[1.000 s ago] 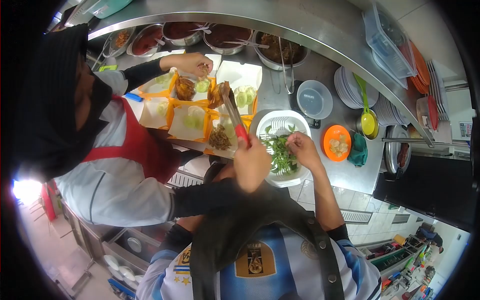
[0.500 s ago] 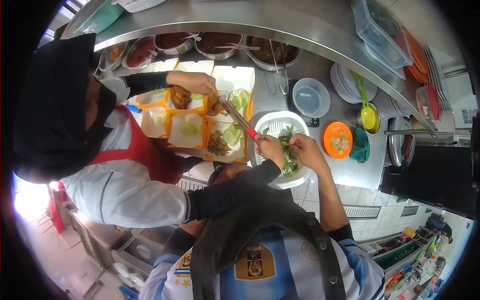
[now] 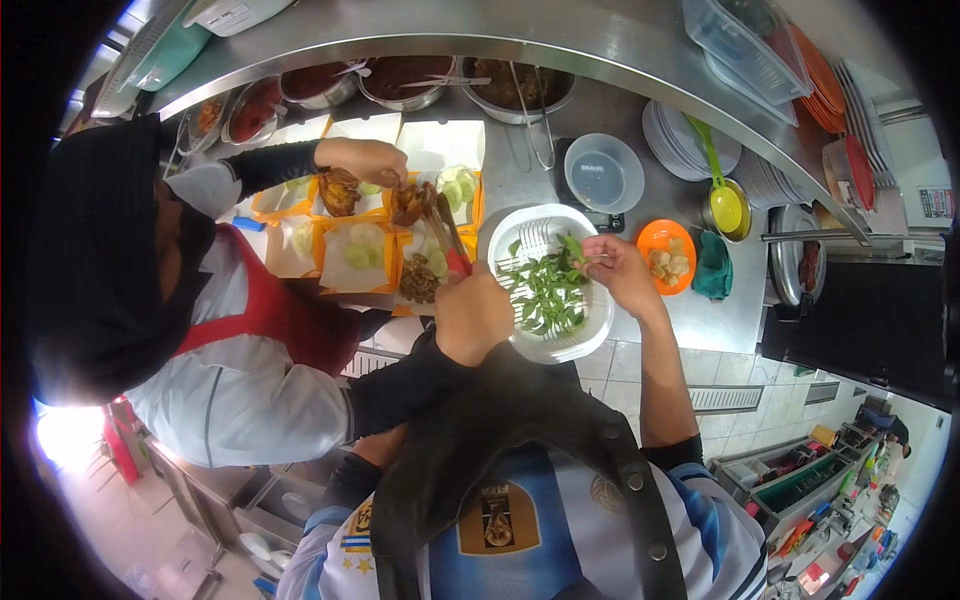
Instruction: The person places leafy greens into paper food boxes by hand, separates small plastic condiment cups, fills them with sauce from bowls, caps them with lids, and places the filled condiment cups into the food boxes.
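Note:
My right hand is over the right rim of a white slotted basket. Its fingers pinch a sprig of green leaves. More loose leaves lie in the basket. My left forearm passes beneath a co-worker's dark sleeve, which hides my left hand. The co-worker's hand grips red-handled tongs just left of the basket. Their other hand is by a piece of fried chicken in an open food box.
Several open boxes hold cucumber slices and chicken. Pots of red sauce line the back under a steel shelf. On the right are a clear tub, an orange plate, a green cloth and stacked plates.
The co-worker's tong hand has drawn back left, uncovering the leaves in the basket. My right hand has lifted slightly toward the rim with the sprig. My left hand has become hidden.

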Demonstrator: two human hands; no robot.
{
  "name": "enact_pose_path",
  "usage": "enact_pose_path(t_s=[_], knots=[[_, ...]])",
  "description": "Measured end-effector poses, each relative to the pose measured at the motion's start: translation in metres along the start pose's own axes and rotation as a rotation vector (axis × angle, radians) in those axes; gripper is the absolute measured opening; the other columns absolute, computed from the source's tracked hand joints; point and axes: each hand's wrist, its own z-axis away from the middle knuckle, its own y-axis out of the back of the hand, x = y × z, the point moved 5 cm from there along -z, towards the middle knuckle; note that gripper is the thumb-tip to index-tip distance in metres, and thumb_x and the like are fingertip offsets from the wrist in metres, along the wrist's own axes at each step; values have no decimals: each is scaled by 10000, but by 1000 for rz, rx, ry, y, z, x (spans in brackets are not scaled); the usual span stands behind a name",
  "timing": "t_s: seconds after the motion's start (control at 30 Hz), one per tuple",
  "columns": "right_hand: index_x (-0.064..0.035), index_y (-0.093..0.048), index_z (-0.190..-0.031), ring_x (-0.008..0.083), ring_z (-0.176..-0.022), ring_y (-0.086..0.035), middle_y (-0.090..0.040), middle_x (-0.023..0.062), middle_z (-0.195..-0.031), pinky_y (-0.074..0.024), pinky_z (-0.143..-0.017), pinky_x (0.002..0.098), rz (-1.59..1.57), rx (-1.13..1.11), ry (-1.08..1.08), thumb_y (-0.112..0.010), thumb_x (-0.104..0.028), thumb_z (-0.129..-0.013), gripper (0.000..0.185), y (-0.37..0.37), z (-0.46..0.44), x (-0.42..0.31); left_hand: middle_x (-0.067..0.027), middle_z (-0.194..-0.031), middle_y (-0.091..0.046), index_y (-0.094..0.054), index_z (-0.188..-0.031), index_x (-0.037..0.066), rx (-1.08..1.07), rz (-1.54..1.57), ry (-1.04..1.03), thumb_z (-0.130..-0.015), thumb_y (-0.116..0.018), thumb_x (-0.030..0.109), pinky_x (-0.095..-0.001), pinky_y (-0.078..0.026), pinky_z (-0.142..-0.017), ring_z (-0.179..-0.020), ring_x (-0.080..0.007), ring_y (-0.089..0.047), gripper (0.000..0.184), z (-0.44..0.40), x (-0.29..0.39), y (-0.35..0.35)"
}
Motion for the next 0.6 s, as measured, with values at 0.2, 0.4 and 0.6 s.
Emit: enact_pose_path(t_s=[0.2, 0.4, 0.6], knots=[[34, -590, -1120, 162, -928, -678, -659, 87, -963, -528, -827, 263, 53, 21, -44, -616, 106, -845, 285, -5, 7, 16, -30, -694, -587, -704, -766, 176, 118, 320, 343, -744, -721, 300, -399, -537, -681, -882, -251, -591, 127, 23, 0, 57], [25, -611, -1094, 141, -863, -664, -688, 84, -940, -517, -786, 258, 56, 100, 37, -631, 90, -841, 261, 4, -1, 19, -66, -835, -569, -577, -1125, 161, 98, 2026, 908, -894, -602, 403, -357, -475, -702, -848, -223, -569, 336, 50, -12, 52], [25, -595, -1145, 129, -896, -665, -701, 85, -963, -514, -812, 248, -92, 99, 18, -603, 110, -852, 305, 1, -1, 16, -74, -905, -559, -533, -1271, 129, -67, 3287, -205, -1001, -478, 433, -322, -437, -685, -794, -213, -538, 410, 63, -5, -5]])
